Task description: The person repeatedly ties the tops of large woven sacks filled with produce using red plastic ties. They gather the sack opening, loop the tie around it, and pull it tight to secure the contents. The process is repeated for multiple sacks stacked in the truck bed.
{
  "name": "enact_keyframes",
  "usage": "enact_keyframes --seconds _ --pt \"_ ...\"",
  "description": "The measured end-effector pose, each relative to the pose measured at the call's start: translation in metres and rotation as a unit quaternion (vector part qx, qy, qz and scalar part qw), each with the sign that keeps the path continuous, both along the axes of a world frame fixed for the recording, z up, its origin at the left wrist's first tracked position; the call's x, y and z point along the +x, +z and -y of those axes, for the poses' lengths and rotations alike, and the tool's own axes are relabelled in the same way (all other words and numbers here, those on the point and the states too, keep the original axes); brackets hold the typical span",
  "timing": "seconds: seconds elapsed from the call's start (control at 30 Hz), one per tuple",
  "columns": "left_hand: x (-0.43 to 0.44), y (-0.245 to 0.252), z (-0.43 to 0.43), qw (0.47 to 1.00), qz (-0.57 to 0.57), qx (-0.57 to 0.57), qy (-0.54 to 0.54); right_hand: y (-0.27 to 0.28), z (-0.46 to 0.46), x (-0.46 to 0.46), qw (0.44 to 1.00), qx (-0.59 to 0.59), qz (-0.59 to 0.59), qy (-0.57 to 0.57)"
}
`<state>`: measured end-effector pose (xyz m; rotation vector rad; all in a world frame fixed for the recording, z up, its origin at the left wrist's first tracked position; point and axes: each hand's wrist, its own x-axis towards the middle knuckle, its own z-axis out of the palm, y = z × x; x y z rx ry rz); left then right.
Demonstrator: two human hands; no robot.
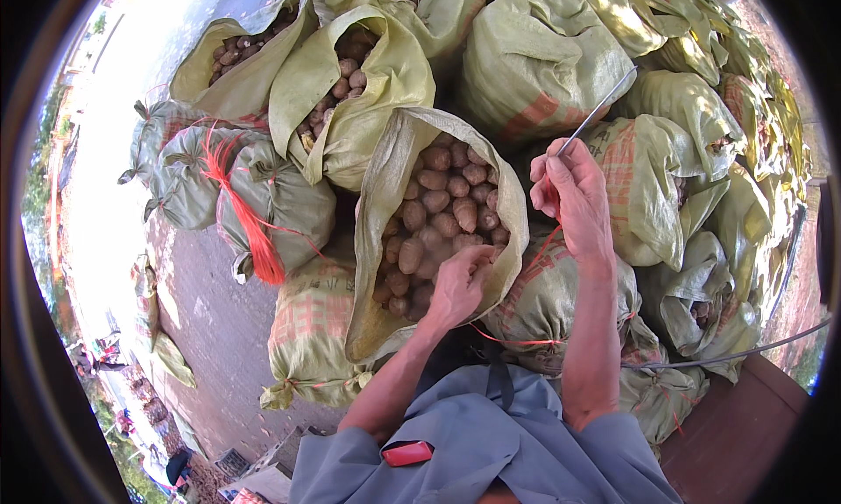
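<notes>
An open woven plastic sack full of brown taro corms stands right before me. My left hand reaches over its near rim, fingers curled at the sack's inner edge and the corms; whether it grips the rim is hidden. My right hand is raised to the right of the sack, closed on a long thin metal needle that points up and right. Red plastic twine hangs from that hand. A bundle of red twine lies over tied sacks on the left.
Other open sacks of corms stand beyond. A bulging pale green sack is at the back, with many more sacks piled to the right. A tied sack lies at near left. A dark cable crosses at the right.
</notes>
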<state>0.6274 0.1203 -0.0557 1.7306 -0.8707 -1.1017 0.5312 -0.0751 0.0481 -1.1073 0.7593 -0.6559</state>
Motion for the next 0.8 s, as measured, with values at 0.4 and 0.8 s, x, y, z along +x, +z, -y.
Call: enact_keyframes --seconds 0.4,0.8 --pt "0.081 -0.081 -0.028 0.870 0.450 0.200 -0.004 -0.035 -0.029 -0.007 0.997 0.014 -0.038 0.071" --pt "0.100 -0.096 -0.017 0.937 0.270 0.205 0.081 -0.040 -0.030 -0.016 0.996 0.050 -0.051 0.057"
